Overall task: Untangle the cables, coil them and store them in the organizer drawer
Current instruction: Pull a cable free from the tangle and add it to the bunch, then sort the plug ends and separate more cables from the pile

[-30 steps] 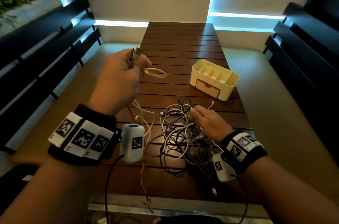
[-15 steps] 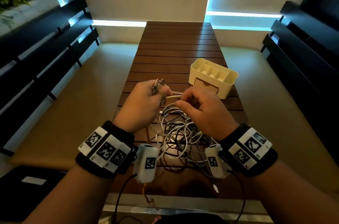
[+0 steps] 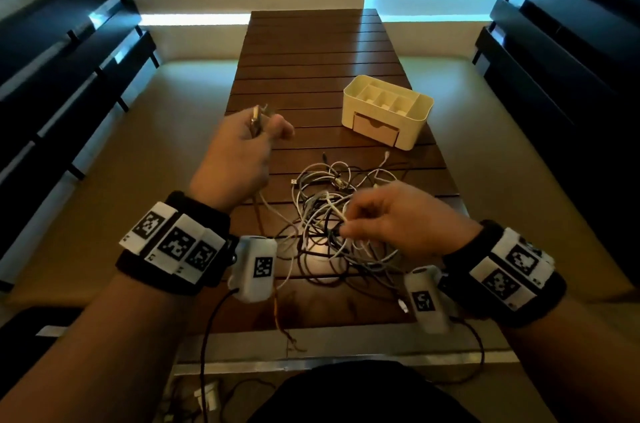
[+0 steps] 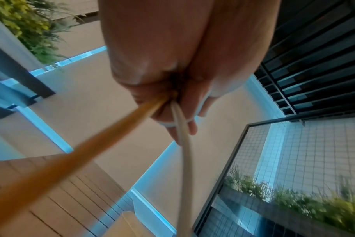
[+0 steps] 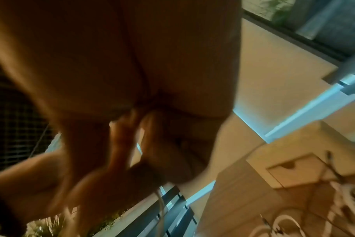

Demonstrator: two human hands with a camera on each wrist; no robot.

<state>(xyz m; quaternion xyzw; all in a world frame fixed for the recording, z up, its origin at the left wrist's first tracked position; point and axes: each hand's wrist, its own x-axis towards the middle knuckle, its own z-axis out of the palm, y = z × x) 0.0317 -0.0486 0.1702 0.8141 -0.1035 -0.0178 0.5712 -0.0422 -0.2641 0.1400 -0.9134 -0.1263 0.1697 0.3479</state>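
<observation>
A tangle of white and dark cables [image 3: 325,201] lies on the wooden slat table [image 3: 311,52]. My left hand [image 3: 266,126] is raised to the left of the tangle and grips two cable ends, their plugs [image 3: 258,114] sticking up from the fist. In the left wrist view an orange cable [image 4: 71,160] and a white cable [image 4: 184,160] run out of that fist [image 4: 172,99]. My right hand [image 3: 346,228] is low over the tangle's near side and pinches a white cable [image 5: 160,200]. The cream organizer [image 3: 420,104] stands at the right, its drawer [image 3: 375,130] closed.
Dark benches [image 3: 69,52] line both sides of the room, with beige floor [image 3: 502,163] between them and the table. The orange cable [image 3: 277,315] hangs over the table's near edge. The far half of the table holds nothing but its slats.
Half a second ago both hands met above the tangle. The left hand has since moved away to the left with its cable ends, and the right hand has dropped to the tangle's near side.
</observation>
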